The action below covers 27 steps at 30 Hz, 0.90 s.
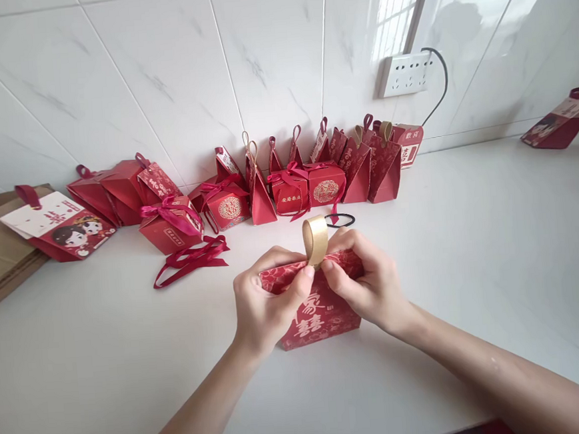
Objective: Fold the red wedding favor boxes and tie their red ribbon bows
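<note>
A red patterned gift box [337, 317] with pale characters on its front stands on the white tabletop, between my hands. A gold ribbon loop [316, 238] rises from the middle of its top edge. My left hand [273, 298] pinches the top edge just left of the loop, thumb in front and fingers behind. On the right side, my right hand [367, 281] grips the same edge, its thumb tip close to the ribbon's base. The fingers behind the box are partly hidden.
Several red gift boxes [327, 186] line the tiled wall. Loose red ribbon [192, 259] and a black cord loop [342, 220] lie before them. Cardboard [1, 250] is at the left, a power strip [403, 74] on the wall, another box [557, 122] far right.
</note>
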Available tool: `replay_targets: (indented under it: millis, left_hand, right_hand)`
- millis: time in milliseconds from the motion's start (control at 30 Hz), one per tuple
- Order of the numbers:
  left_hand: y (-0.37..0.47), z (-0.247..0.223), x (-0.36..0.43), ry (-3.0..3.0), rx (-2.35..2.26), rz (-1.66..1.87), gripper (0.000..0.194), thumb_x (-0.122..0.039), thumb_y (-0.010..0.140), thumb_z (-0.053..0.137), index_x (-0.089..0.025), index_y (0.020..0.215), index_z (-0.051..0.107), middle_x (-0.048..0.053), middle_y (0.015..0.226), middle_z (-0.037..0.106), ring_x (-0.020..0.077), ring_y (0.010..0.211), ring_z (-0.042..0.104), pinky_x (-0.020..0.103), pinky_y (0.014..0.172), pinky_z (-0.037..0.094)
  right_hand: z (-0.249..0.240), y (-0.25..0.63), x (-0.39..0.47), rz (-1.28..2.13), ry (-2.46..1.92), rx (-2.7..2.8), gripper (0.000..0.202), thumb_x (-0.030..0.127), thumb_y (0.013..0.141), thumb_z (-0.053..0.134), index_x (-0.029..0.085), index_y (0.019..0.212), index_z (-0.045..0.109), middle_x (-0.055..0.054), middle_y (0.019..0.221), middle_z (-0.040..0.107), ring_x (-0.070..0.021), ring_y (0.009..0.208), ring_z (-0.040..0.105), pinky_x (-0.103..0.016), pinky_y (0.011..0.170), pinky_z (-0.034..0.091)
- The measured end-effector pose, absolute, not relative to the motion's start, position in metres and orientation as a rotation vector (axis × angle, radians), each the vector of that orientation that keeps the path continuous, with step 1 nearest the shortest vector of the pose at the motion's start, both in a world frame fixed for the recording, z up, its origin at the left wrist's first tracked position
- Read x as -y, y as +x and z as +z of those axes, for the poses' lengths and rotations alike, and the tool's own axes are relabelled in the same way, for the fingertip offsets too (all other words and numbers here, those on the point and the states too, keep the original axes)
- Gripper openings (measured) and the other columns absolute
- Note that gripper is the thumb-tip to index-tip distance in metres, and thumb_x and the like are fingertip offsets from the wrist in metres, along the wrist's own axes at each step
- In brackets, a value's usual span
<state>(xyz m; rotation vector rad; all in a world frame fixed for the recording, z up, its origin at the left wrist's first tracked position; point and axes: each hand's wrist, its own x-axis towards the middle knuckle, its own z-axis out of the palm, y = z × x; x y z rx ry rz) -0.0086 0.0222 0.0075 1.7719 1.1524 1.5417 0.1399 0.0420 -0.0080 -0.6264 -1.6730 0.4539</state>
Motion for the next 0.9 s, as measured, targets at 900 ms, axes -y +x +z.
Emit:
replay_targets:
  millis: [900]
  left_hand:
    - [-0.0073,0.0073,-0.0215,1.800,-1.160,1.567,0.009,-0.022,0.075,0.064,-0.019,0.067,0.064,-0.002,0.065,0.067,0.0112,0.057,0.062,0.019,0.054,0.051]
  right_hand:
    - [-0.0027,0.1411,-0.0398,0.409,-0.703,1.683,0.013,0.015,0.079,0.054,0.021,0.072,0.045,0.006,0.062,0.043,-0.0069,0.049,0.035,-0.019,0.044,0.031]
